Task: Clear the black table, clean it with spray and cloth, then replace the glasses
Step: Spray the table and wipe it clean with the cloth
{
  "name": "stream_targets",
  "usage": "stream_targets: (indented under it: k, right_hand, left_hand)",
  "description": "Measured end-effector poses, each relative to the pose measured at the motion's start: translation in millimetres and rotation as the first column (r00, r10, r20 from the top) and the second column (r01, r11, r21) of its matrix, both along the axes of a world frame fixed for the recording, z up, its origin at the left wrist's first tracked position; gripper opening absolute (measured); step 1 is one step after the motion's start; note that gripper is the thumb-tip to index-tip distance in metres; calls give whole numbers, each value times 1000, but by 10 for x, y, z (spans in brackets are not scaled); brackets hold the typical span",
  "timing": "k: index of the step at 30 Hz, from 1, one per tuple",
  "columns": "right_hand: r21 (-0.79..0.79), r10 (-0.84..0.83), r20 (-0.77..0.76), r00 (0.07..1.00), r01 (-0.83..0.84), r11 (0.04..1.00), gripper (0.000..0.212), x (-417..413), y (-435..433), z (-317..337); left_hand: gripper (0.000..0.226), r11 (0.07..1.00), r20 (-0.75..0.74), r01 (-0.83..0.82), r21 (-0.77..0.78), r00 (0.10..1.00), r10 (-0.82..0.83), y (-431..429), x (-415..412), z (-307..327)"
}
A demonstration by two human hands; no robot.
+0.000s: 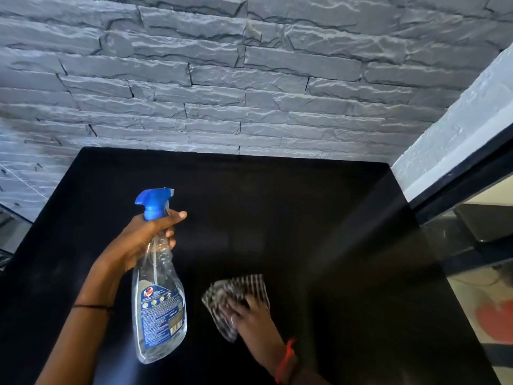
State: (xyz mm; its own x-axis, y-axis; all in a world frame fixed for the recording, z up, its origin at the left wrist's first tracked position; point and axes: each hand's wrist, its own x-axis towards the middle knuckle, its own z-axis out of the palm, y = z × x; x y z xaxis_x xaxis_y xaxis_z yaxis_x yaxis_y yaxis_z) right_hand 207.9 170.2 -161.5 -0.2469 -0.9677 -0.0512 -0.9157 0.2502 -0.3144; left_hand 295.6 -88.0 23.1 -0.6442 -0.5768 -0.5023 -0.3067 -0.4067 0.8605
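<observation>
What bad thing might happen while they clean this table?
The left hand grips the spray bottle only at its neck, in the air, so it might slip and drop onto the black table. Its nozzle points off to the left, so spray may miss the spot near the cloth under the right hand.

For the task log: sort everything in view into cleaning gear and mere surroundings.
In use: clear plastic spray bottle with blue trigger, gripped by the left hand; striped grey cloth under the right hand; glossy black table.
Surroundings: grey stone-clad wall; white pillar at right.
</observation>
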Motion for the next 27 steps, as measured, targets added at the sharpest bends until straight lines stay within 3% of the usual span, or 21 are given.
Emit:
stream_targets:
  k: [3,6,8,9,11,13,17,19,21,25,27]
  right_hand:
    - [-6,51,30,998,-51,999,30,-299,547,-168]
    - [66,22,-108,994,-15,998,42,-1035,847,-189]
    - [-50,-150,-27,988,149,988,56,-1553,785,-143]
    - [-39,-221,-95,971,219,975,62,-1817,714,-124]
    - [-51,-324,-99,941,320,946,47,-2353,373,34]
    - [-27,-384,-152,911,385,923,47,-2747,-153,199]
    - [131,-439,-68,896,444,886,37,-2835,-1244,67]
    - [117,-378,-68,923,383,916,39,-2536,-1710,-19]
    - [-10,-230,-80,970,230,973,39,-2037,-1926,47]
    - [-45,106,-81,991,-110,993,37,-1096,-1581,300]
    - [-24,172,-57,983,-173,985,37,-921,-1186,255]
  left_hand:
    - [32,1000,-3,-19,20,1000,19,-89,-130,-15]
    - [37,999,0,-12,30,1000,12,-169,-197,-34]
    - [45,999,11,-14,33,1000,14,-243,-208,-57]
    - [48,999,17,-12,32,1000,11,-258,-206,-67]
    - [49,999,21,-18,37,1000,17,-316,-208,-93]
    - [49,999,24,-29,37,999,28,-355,-215,-117]
    - [49,998,49,-38,40,998,36,-398,-243,-147]
    - [50,998,52,-43,42,998,41,-431,-274,-168]
    - [53,998,54,-51,44,997,49,-460,-311,-183]
    - [55,997,56,-64,51,997,61,-518,-411,-213]
    - [53,996,52,-64,57,997,61,-551,-455,-228]
